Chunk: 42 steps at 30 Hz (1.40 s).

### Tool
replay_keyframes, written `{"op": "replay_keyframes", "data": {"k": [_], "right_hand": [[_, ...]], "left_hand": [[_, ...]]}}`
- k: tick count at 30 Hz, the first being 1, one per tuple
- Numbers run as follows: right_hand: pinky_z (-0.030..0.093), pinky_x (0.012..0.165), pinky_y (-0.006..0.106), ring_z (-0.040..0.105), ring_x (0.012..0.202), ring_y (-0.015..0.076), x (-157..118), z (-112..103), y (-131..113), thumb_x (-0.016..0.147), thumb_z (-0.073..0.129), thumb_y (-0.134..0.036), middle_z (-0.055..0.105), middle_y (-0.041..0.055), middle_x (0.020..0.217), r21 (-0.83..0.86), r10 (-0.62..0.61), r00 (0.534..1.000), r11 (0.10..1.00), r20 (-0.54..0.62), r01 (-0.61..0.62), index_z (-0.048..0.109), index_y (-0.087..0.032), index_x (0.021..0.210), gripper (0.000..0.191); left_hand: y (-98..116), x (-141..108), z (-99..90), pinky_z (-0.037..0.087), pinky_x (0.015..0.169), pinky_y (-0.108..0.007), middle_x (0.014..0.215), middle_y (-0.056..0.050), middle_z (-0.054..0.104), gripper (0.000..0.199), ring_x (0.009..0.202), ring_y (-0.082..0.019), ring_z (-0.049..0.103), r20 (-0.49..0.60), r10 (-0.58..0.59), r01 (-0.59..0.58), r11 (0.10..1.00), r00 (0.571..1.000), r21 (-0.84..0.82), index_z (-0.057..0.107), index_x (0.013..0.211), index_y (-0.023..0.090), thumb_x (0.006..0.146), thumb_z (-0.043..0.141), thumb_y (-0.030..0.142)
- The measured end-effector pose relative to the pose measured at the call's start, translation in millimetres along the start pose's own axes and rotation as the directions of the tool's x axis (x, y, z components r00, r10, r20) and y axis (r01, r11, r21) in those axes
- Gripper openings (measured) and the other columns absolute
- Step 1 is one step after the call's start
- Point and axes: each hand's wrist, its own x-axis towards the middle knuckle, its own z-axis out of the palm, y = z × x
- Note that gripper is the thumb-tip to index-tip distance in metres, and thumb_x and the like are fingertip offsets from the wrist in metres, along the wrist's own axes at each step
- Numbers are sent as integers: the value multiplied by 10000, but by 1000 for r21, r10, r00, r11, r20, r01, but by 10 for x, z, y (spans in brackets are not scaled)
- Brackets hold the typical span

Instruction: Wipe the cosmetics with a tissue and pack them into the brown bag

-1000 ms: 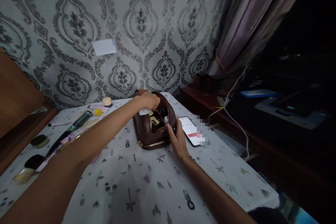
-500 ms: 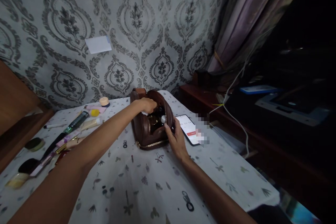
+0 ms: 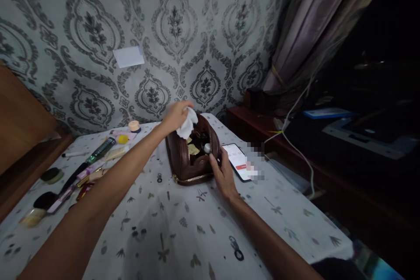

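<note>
A brown zippered cosmetic bag [image 3: 180, 162] stands unzipped on the patterned cloth. Just over its opening, my left hand [image 3: 179, 116] is closed on a crumpled white tissue [image 3: 187, 124]. My right hand [image 3: 225, 175] grips the bag's right side, thumb at the rim and fingers behind the wall, partly hidden. Inside the bag I see a silver-white round cap [image 3: 207, 148], a yellowish item [image 3: 193, 149] and dark items that I cannot make out.
Makeup brushes [image 3: 46, 201], a green tube [image 3: 101, 148], a cream jar [image 3: 134, 126] and other cosmetics lie on the left. A lit phone [image 3: 238, 162] rests right of the bag. A white cable [image 3: 300, 153] hangs beyond the table's right edge. Patterned wallpaper [image 3: 175, 22] covers the back wall.
My left hand has come up out of the bag, bringing the white tissue with it. My right hand keeps its hold on the bag's side.
</note>
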Motion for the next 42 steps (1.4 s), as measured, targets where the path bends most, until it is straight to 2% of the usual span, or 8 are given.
{"op": "replay_keyframes", "data": {"k": [5,9,14,20,26,32,38,42], "right_hand": [[341,1132,466,471,1299,258,-6,10,-2,941,450,-535,510,141,1399,-26,-8,1000,1000,-11,7,413,-201,1394,564],[392,1085,482,495,1267,261,-14,19,50,937,462,-534,523,141,1375,-42,-46,997,998,-69,43,434,-215,1389,554],[425,1022,551,504,1255,303,1,-27,87,961,447,-463,503,186,1358,-186,-196,959,970,-203,159,423,-172,1393,522],[426,1009,545,509,1257,334,-143,-23,-199,918,550,-194,530,198,1324,-438,-726,681,647,-100,625,530,-172,1313,396],[490,972,459,558,1195,277,-465,375,-344,928,528,-154,575,153,1294,-179,-726,561,538,398,823,505,-210,1333,410],[450,1055,482,514,1271,267,-622,1017,-296,988,431,-378,537,142,1346,-83,-417,637,793,648,603,513,-222,1337,391],[461,1029,457,581,1157,245,-709,1544,-287,979,367,-495,614,133,1229,3,-185,793,974,581,225,558,-194,1236,440],[424,1054,465,568,1165,242,-782,1659,-238,974,365,-511,626,120,1215,9,-137,825,987,548,158,570,-198,1199,437]], "left_hand": [[-198,-552,-185,495,872,-294,1027,-48,717,249,979,-197,648,-404,-122,-41,927,906,-372,667,1040,148,880,480,186],[-293,-1386,-54,493,775,-289,893,-30,692,236,836,-190,635,-322,-204,100,945,925,-310,662,1023,163,915,469,245],[-290,-2441,320,475,925,-352,1041,-82,655,277,1036,-215,595,-51,-111,106,989,993,-100,631,1126,184,988,421,302],[-289,-2940,521,437,978,-438,1271,-120,586,373,1185,-262,506,73,-58,55,997,996,44,549,1316,208,973,484,341],[-308,-2914,504,467,909,-368,1051,-96,630,302,1014,-225,550,13,-102,101,993,995,60,603,1204,162,1001,382,193],[-351,-2943,459,477,836,-341,946,-80,613,261,927,-220,557,26,-210,204,967,977,150,613,1069,167,1003,363,196],[-336,-2969,411,492,755,-327,935,-85,663,221,893,-216,626,107,-303,280,942,947,185,586,1014,155,1000,375,219],[-374,-3007,330,489,688,-309,857,-83,706,238,775,-207,663,85,-349,329,925,933,191,599,989,155,1003,376,237]]}}
